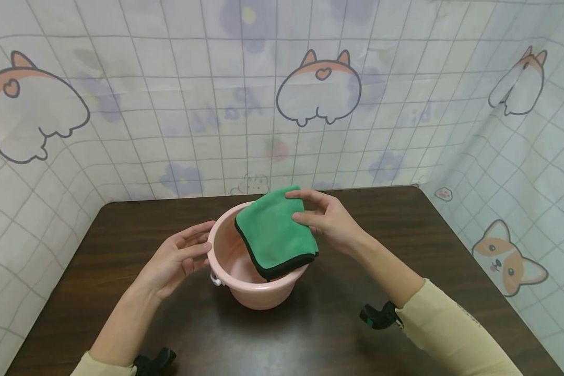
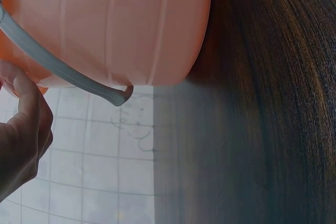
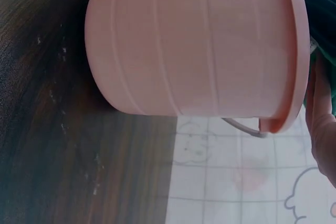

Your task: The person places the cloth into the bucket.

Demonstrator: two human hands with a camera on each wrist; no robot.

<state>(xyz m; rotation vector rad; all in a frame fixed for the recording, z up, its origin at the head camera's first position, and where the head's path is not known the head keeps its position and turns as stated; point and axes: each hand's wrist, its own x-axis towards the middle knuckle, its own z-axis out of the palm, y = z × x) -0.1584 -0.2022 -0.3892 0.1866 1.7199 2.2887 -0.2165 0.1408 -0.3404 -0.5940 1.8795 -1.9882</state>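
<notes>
A pink plastic bucket (image 1: 263, 297) stands upright on the dark wooden table. My left hand (image 1: 180, 256) is at its left side, with thumb tip and fingertips against the outside of the rim; in the left wrist view the fingers (image 2: 29, 108) are slightly bent beside the bucket. A folded green cloth (image 1: 277, 230) with black edging slants over the bucket's opening, covering its right part. Its right edge is pinched by my right hand (image 1: 326, 219), thumb on the near face. From the right wrist, the cloth (image 3: 323, 19) shows dark just past the rim.
A grey-white handle (image 2: 63, 69) hangs down along the bucket's side. Behind the table (image 1: 136, 224) and at both sides hangs a white gridded curtain (image 1: 216, 130) printed with cartoon corgis. Black straps with mounts (image 1: 378, 316) sit at the cuffs.
</notes>
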